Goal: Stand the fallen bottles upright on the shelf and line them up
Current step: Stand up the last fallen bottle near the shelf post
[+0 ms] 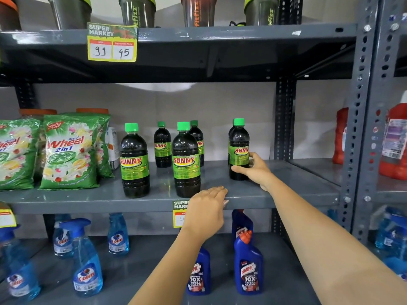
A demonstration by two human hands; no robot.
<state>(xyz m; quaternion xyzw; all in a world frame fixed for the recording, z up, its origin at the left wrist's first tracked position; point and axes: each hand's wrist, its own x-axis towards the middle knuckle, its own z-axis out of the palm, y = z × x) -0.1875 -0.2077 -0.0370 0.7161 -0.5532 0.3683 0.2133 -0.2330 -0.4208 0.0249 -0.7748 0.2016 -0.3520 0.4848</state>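
Blue toilet-cleaner bottles with red caps point(248, 265) and pale blue glass-cleaner spray bottles point(87, 258) stand nearest, on the lowest grey shelf, with bare floor of shelf between the two groups. Above them the left hand point(207, 209) lies palm down on the front edge of the grey metal middle shelf point(88, 202), its fingers point(217, 190) together and flat, gripping nothing; it covers part of a yellow price tag point(179, 213) on that edge. Just beyond its fingertips a dark liquid bottle with green cap and green label point(186, 159) stands upright near the front lip, and a matching left front bottle point(134, 160) stands well apart from it, close beside the green detergent packets point(70, 150). Farther right, the right hand point(255, 169) wraps the lower body of a third dark bottle point(239, 148), thumb across the front and fingers behind, so the grip is closed on it; that bottle is upright on the shelf, with another partly hidden behind it. Open grey shelf runs from there to the perforated upright post point(284, 119). At the back, two more dark bottles point(162, 145) stand near the wall. Highest and farthest, dark shaker cups point(136, 12) line the top shelf
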